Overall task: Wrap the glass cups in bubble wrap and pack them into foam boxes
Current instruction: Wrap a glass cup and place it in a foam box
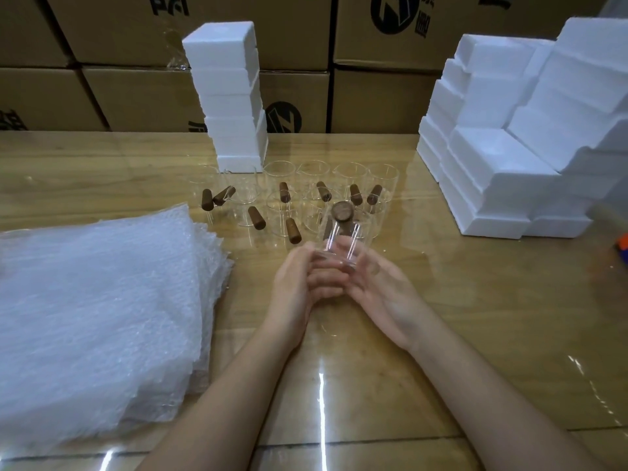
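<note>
We hold one glass cup (343, 236) above the table (458, 300), near the other cups (282, 207), with the fingers of our left hand (299, 283) and right hand (380, 283) curled around its base, probably to keep it safe before the bubble wrap (95, 311) at our left.

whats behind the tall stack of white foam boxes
A wall of brown cardboard boxes with black print stands behind the tall stack of white foam boxes. The stack hides the carton faces and any print directly behind it.
</note>
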The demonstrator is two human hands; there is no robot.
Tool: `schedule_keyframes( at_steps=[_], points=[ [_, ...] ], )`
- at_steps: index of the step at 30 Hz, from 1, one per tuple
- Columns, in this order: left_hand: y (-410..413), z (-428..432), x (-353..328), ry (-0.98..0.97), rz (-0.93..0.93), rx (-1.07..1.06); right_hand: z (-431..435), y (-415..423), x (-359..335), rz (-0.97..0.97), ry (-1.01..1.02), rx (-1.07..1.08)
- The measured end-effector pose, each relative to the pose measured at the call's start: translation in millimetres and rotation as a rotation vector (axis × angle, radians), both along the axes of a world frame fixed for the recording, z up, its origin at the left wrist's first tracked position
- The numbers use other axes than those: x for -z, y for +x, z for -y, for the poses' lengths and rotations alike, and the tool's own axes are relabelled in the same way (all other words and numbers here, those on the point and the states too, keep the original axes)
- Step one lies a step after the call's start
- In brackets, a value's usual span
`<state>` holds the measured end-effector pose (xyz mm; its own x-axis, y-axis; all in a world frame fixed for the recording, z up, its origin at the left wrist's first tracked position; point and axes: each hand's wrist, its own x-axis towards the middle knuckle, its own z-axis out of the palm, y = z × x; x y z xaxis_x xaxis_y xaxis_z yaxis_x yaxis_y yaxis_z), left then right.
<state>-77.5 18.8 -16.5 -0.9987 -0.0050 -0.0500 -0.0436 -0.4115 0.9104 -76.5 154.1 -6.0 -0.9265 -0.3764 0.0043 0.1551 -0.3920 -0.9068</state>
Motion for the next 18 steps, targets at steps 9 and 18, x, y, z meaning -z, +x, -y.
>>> schedule_keyframes(
  at_steps=[9, 18],
  points=[
    [5.4, -5.6, 6.0, -0.205, -0.208, -0.179, 3.0, -3.5, 9.5, -0.113, 0.261, 0.323],
    [1.7, 7.1, 3.4, 0.085, -0.136, -0.017, -2.7, -5.5, 6.3, -0.052, 0.078, 0.250]
  ],
)
